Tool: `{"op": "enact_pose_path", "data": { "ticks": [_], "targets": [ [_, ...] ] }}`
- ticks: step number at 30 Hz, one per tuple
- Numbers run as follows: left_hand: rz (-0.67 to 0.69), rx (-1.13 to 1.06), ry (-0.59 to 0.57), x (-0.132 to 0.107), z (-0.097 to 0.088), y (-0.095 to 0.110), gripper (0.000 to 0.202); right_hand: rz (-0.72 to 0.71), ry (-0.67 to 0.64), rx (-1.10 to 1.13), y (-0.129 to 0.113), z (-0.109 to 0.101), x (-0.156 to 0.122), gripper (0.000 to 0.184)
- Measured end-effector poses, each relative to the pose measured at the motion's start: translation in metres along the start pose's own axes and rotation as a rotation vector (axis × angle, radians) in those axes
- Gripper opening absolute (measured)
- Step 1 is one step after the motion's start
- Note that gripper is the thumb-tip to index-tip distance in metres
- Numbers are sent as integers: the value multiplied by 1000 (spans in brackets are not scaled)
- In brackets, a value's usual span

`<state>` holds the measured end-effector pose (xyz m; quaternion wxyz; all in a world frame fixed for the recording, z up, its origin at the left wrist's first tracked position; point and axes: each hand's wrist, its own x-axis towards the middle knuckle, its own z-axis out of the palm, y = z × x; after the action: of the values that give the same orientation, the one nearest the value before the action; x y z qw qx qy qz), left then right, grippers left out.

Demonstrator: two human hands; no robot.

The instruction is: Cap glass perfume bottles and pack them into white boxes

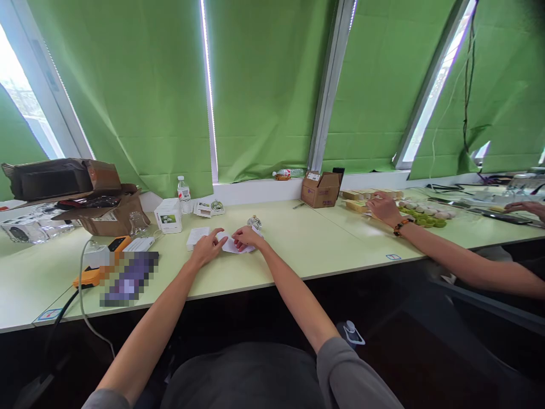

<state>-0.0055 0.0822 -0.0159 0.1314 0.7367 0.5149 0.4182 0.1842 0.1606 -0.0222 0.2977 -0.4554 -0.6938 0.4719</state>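
Observation:
My left hand is over the table beside a small white box. Its thumb and fingers are apart, with nothing visible between them. A white sheet of paper lies on the table between my hands. My right hand rests over the paper, its fingers curled down and closed on it; the fingertips are partly hidden. Just behind that hand sits a small shiny clear-and-gold object, too small to identify.
To the left are a white carton, a water bottle, an orange power strip and open cardboard boxes. A brown box stands farther back. At right, another person's hand works near green trays.

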Motion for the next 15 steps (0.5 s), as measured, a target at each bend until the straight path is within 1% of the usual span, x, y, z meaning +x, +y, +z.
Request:
{"op": "enact_pose_path", "data": {
  "ticks": [3, 9, 15],
  "targets": [
    [29, 12, -36, 1, 0, 1, 34, 1, 3, -17, 2, 1, 2, 18],
    [33, 8, -32, 4, -1, -3, 22, 5, 15, -61, 2, 0, 3, 16],
    [38, 50, -51, 3, -2, -2, 22, 33, 62, -155, -1, -11, -4, 18]
  ]
}}
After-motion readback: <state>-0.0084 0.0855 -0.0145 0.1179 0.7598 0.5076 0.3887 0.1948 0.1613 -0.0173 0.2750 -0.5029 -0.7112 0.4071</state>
